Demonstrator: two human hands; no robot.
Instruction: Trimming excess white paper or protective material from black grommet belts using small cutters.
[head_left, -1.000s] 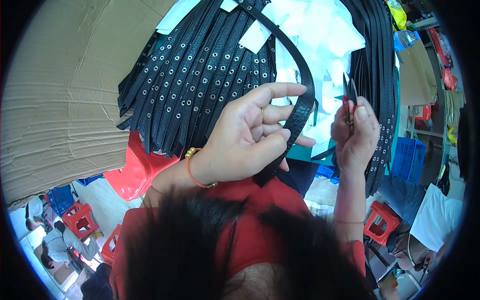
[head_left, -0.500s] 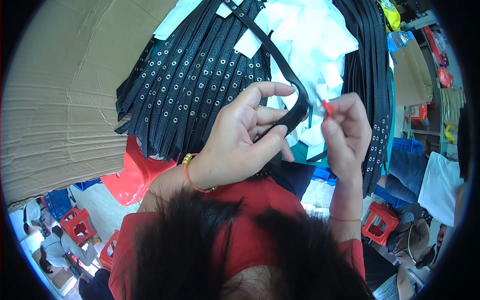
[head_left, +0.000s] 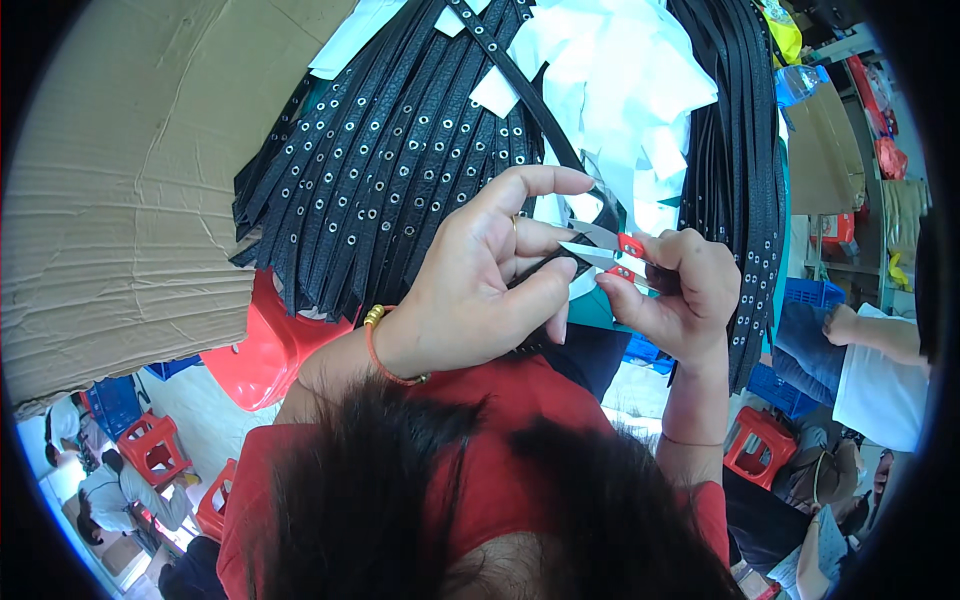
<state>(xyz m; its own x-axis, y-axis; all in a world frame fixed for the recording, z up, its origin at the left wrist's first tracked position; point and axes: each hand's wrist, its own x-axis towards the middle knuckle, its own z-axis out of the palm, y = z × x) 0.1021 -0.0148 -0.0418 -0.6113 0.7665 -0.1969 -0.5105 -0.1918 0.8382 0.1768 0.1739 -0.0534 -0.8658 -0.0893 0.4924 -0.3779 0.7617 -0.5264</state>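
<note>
Head view: at centre, the left hand pinches a black strap, partly hiding it. The right hand grips red-handled snips, contact with the strap unclear.

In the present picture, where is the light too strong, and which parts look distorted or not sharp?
Head view, top: glare washes out much of the white paper; head view, edges: a round black border cuts the corners, and a background person at lower left appears tipped sideways; head view, bottom: the dark hair looks soft, while the red-handled snips are fairly clear.
</note>
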